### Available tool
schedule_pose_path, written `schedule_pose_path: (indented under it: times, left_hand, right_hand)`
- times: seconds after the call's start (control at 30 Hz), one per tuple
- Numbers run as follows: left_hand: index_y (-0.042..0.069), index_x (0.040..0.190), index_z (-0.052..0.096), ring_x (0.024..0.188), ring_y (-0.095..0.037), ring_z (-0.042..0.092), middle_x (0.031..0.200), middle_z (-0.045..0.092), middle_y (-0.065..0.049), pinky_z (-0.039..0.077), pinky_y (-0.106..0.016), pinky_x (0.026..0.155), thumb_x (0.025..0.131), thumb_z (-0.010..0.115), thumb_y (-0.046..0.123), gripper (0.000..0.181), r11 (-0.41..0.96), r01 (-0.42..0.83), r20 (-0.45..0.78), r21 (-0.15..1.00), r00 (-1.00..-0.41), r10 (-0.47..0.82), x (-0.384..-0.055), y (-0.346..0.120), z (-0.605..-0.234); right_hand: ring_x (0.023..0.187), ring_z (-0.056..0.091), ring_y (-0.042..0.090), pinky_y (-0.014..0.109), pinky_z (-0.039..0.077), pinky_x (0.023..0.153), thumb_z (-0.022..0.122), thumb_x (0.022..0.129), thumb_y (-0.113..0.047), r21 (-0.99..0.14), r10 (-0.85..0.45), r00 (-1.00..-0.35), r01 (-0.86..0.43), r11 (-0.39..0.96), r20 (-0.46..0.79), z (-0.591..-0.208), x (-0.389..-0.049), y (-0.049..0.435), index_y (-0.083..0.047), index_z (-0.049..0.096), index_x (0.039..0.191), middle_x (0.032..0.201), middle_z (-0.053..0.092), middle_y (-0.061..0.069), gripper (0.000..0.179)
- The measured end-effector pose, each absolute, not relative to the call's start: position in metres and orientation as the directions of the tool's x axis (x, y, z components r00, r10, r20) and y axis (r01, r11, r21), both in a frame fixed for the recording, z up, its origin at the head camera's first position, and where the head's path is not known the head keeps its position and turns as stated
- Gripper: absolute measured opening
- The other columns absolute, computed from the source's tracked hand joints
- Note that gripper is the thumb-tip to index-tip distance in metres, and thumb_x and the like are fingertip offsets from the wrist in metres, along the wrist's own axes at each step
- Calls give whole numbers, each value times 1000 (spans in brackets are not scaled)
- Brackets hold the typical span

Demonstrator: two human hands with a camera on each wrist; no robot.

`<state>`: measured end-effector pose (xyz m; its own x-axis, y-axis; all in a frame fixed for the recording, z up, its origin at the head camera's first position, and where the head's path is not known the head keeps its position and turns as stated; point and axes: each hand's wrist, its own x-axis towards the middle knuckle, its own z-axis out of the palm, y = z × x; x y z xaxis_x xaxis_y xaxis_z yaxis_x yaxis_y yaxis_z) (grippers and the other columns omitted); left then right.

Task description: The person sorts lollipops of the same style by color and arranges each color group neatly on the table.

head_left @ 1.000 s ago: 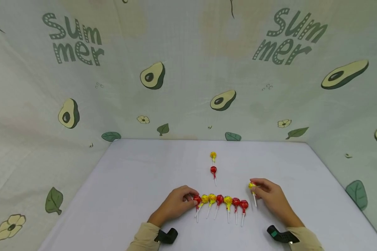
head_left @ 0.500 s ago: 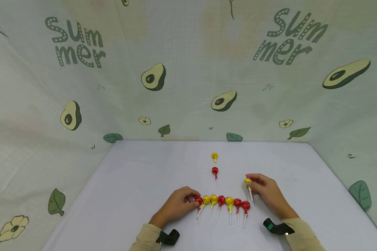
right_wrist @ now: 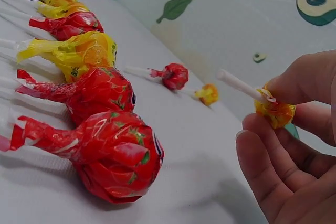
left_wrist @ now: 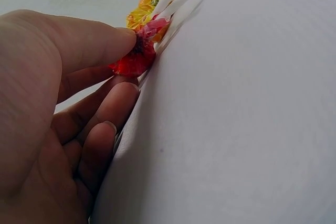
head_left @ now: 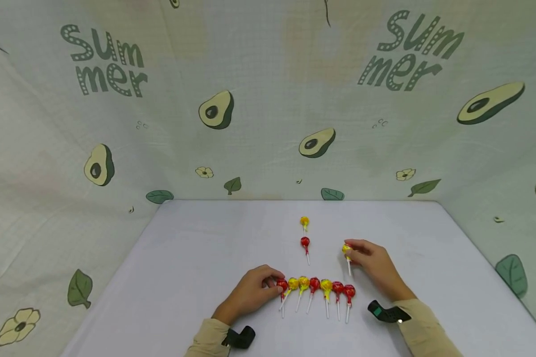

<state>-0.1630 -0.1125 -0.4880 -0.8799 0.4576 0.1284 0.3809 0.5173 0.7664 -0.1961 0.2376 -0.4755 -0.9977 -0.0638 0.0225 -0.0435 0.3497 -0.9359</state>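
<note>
At the left end of a row of wrapped lollipops, my left hand (head_left: 252, 290) pinches a red lollipop (left_wrist: 134, 62) between thumb and fingers. Its head lies against a yellow lollipop (head_left: 293, 283) in the row. My right hand (head_left: 373, 263) holds another yellow lollipop (right_wrist: 277, 113) by its head, raised off the table beyond the row's right end, with the white stick (right_wrist: 239, 84) pointing toward me in the head view. A red lollipop (head_left: 349, 291) ends the row on the right. Farther back, a red lollipop (head_left: 305, 242) and a yellow lollipop (head_left: 304, 221) lie in line.
The white table (head_left: 205, 248) meets a printed cloth backdrop (head_left: 268, 99) at its far edge and sides. Black wrist straps with cameras sit on the left wrist (head_left: 239, 337) and right wrist (head_left: 388, 312).
My right hand has moved left and farther from me, carrying the yellow lollipop toward the two lollipops lying at the back. My left hand has stayed on the red lollipop.
</note>
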Motion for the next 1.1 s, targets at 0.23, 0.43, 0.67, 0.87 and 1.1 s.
schedule_pose_path:
  times: [0.23, 0.43, 0.67, 0.87, 1.1]
  left_hand:
    - [19, 112, 73, 79, -2, 57, 94, 62, 13, 47, -24, 71, 93, 73, 27, 21, 512, 389, 138, 765, -877, 460, -164, -112, -489]
    - [20, 112, 73, 79, -2, 57, 93, 61, 14, 47, -24, 71, 93, 73, 28, 20, 531, 377, 121, 759, -883, 455, -164, -111, -490]
    - [21, 111, 73, 79, -2, 57, 94, 62, 14, 47, -24, 71, 93, 73, 29, 20, 527, 372, 120, 764, -885, 450, -164, -111, -490]
    - [21, 111, 73, 79, -2, 57, 93, 62, 13, 47, -24, 71, 93, 73, 28, 20, 515, 380, 131, 768, -881, 455, -165, -112, -491]
    - [22, 111, 73, 79, -2, 57, 93, 62, 14, 47, -24, 71, 93, 74, 29, 20, 513, 371, 127, 774, -884, 449, -165, -112, -491]
  right_hand:
    - [112, 60, 27, 22, 52, 85, 67, 97, -38, -947, -77, -997, -20, 321, -5, -474, -202, 239, -4, 60, 136, 130, 61, 14, 52]
    - [111, 60, 28, 23, 53, 86, 67, 98, -33, -958, -90, -996, -16, 286, -10, -474, -208, 239, -2, 58, 136, 132, 59, 16, 50]
    - [114, 59, 27, 24, 52, 88, 67, 98, -28, -974, -97, -995, 11, 225, -34, -469, -216, 236, 1, 55, 139, 135, 55, 18, 52]
    - [110, 62, 25, 24, 53, 88, 67, 98, -27, -976, -95, -995, 16, 218, -38, -467, -222, 234, 4, 54, 138, 133, 56, 21, 52]
    - [109, 62, 25, 25, 53, 88, 68, 98, -26, -979, -120, -992, 20, 205, -46, -467, -232, 234, 4, 53, 138, 132, 55, 21, 52]
